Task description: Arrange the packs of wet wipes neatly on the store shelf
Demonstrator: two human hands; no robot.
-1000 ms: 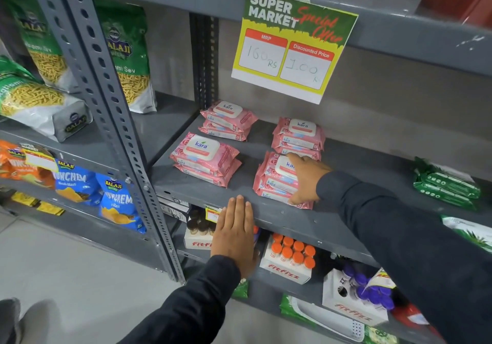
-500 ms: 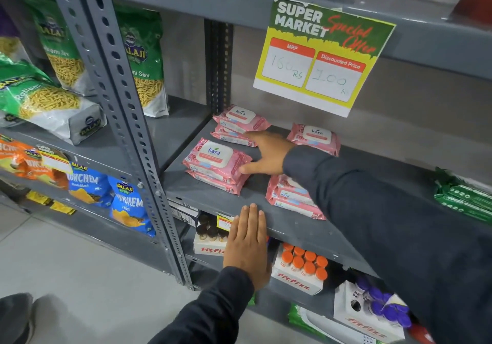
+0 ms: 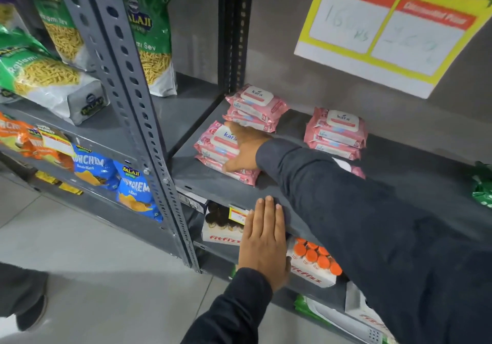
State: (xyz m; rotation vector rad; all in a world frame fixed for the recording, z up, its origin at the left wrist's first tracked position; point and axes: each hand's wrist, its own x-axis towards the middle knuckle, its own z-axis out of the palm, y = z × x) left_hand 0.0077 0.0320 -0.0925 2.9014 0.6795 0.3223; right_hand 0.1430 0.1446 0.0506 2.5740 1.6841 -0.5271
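Pink Kara wet wipe packs lie in small stacks on the grey shelf [image 3: 404, 162]. One stack [image 3: 255, 104] sits at the back left and another [image 3: 336, 133] at the back right. My right hand [image 3: 247, 152] lies over the front-left stack [image 3: 213, 148], thumb at its front edge and fingers at its far side, gripping it. A fourth stack [image 3: 358, 172] only peeks out behind my right sleeve. My left hand [image 3: 263, 240] rests flat against the shelf's front edge, fingers straight, holding nothing.
A perforated grey upright [image 3: 125, 98] divides this bay from the Balaji snack bags [image 3: 149, 37] on the left. A yellow price sign [image 3: 386, 32] hangs above. Fitfizz bottle boxes [image 3: 311, 266] stand on the lower shelf. Green packs [image 3: 483, 189] lie at the right edge.
My right hand left the front-right stack and moved left across the shelf onto the front-left stack. The view has come closer to the shelf. My left hand stayed at the front edge.
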